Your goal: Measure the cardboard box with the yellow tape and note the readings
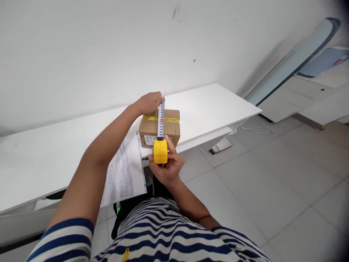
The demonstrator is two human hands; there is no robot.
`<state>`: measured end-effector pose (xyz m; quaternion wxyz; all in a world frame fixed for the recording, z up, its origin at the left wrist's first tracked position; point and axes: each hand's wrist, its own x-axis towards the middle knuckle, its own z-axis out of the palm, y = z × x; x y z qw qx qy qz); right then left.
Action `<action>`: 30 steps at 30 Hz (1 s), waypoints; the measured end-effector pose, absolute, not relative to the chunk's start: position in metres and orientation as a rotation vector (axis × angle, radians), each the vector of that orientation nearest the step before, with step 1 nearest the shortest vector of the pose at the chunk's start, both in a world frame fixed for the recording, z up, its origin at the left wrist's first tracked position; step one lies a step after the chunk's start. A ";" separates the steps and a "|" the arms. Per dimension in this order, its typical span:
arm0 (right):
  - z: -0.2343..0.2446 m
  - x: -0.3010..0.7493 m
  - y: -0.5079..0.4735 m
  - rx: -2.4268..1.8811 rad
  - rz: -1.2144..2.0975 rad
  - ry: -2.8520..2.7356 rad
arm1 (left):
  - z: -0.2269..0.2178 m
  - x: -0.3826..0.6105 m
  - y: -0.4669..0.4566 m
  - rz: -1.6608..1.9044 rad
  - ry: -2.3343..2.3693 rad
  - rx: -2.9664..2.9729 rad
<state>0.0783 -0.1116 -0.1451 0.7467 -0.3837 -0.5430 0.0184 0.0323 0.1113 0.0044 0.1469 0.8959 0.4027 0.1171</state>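
A yellow tape measure (160, 151) sits in my right hand (170, 165), whose fingers wrap round its case. Its white blade (160, 122) is pulled out away from me, over the top of a brown cardboard box (173, 126). At the far side of the box, my left hand (149, 103) pinches the blade's end between thumb and finger. Yellow tape runs across the box top, and a white label shows on its near side, partly hidden by the tape measure.
The box stands near the front edge of a white table (209, 109) against a white wall. A printed sheet (120, 174) hangs over that edge on the left. A flat metal object (222, 145) lies on the tiled floor. A glass-like panel (294, 62) leans at right.
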 end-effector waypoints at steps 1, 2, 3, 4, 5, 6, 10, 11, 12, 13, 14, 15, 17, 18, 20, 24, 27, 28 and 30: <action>-0.146 0.076 -0.106 -0.876 0.085 -1.177 | -0.002 0.033 0.114 0.278 1.198 2.617; -0.147 0.074 -0.100 -0.905 0.105 -1.162 | -0.007 0.033 0.116 0.232 1.204 2.628; -0.147 0.075 -0.095 -0.929 0.112 -1.152 | -0.012 0.033 0.116 0.204 1.184 2.621; -0.146 0.076 -0.091 -0.955 0.111 -1.146 | -0.016 0.032 0.115 0.193 1.148 2.608; -0.144 0.077 -0.088 -0.984 0.112 -1.144 | -0.020 0.031 0.114 0.191 1.109 2.600; -0.141 0.079 -0.085 -1.011 0.119 -1.143 | -0.022 0.030 0.112 0.194 1.076 2.607; -0.132 0.083 -0.079 -1.059 0.174 -1.150 | -0.028 0.029 0.110 0.221 1.040 2.688; -0.130 0.084 -0.079 -1.052 0.182 -1.155 | -0.029 0.029 0.111 0.229 1.036 2.690; -0.130 0.084 -0.078 -1.040 0.192 -1.160 | -0.030 0.030 0.112 0.240 1.037 2.684; -0.130 0.083 -0.078 -1.029 0.202 -1.162 | -0.031 0.030 0.113 0.252 1.042 2.675; -0.131 0.083 -0.078 -1.019 0.209 -1.164 | -0.033 0.030 0.114 0.270 1.052 2.666; -0.132 0.083 -0.078 -1.010 0.206 -1.166 | -0.034 0.030 0.115 0.296 1.062 2.660; -0.134 0.083 -0.077 -0.997 0.155 -1.186 | -0.036 0.029 0.117 0.386 1.076 2.652; -0.135 0.085 -0.076 -0.990 0.107 -1.210 | -0.035 0.028 0.116 0.458 1.075 2.640; -0.138 0.090 -0.073 -0.969 -0.025 -1.263 | -0.031 0.024 0.107 0.660 1.059 2.565; -0.141 0.110 -0.064 -0.923 -0.249 -1.239 | -0.012 0.011 0.062 0.951 0.913 2.348; -0.140 0.121 -0.059 -0.880 -0.308 -1.188 | 0.001 0.003 0.024 0.851 0.826 2.258; -0.139 0.123 -0.059 -0.866 -0.320 -1.183 | 0.003 0.002 0.015 0.810 0.820 2.228; -0.138 0.125 -0.062 -0.849 -0.337 -1.182 | 0.003 0.001 0.009 0.729 0.826 2.190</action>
